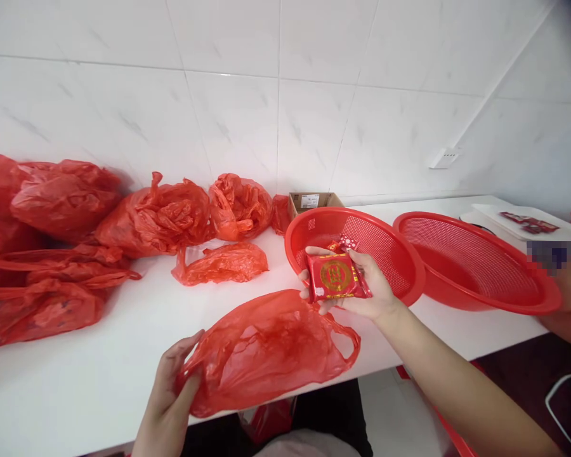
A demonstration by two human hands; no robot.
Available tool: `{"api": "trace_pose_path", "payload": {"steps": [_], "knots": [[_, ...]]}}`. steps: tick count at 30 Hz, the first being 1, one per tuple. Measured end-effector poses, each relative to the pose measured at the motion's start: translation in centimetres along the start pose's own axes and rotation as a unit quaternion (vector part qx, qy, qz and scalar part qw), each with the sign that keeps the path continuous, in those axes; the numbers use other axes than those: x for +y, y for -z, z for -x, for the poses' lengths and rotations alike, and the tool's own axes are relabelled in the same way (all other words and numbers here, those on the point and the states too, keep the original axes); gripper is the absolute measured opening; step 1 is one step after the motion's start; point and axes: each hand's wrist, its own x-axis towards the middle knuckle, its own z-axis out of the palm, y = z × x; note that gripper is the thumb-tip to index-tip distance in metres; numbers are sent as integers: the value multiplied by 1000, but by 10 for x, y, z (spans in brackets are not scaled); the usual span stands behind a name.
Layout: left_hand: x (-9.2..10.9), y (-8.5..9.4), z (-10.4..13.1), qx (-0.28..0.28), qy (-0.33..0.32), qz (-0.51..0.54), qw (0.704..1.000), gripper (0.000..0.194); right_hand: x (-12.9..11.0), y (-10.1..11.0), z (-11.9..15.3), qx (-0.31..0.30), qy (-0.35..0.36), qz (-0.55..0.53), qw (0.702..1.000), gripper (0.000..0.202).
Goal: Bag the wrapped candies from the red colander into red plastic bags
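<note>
At lower centre, the left hand (pixel 169 384) pinches one end of a thin red bag (pixel 266 362) near the edge of the worktop (pixel 109 381); its limp film could slip off. Right of centre, the right hand (pixel 375 289) has its grip around red packets (pixel 335 277), which might spill if held loosely. Their number is unclear; a co-worker (pixel 514 381) is cut off far right.
</note>
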Motion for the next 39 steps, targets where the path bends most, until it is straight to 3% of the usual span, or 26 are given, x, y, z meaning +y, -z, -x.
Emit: {"api": "trace_pose_path", "payload": {"steps": [5, 9, 14, 17, 31, 37, 39], "knots": [[-5, 3, -1, -6, 75, 72, 995, 65, 15, -24, -4, 25, 93, -145, 985, 50], [-5, 3, 0, -6, 77, 72, 994, 68, 26, -47, -8, 71, 128, -216, 965, 40], [-8, 4, 0, 9, 56, 61, 997, 70, 33, -65, -18, 208, 167, -224, 937, 19], [-10, 5, -1, 2, 62, 57, 996, 71, 35, -70, -21, 250, 173, -213, 928, 16], [-10, 4, -1, -16, 79, 75, 994, 71, 45, -72, -20, 209, 191, -197, 939, 16], [-13, 3, -1, -2, 76, 88, 993, 71, 47, -73, -19, 158, 213, -156, 952, 36], [-16, 5, -3, 12, 71, 94, 993, 62, 49, -72, -17, 161, 208, -138, 955, 38]]}}
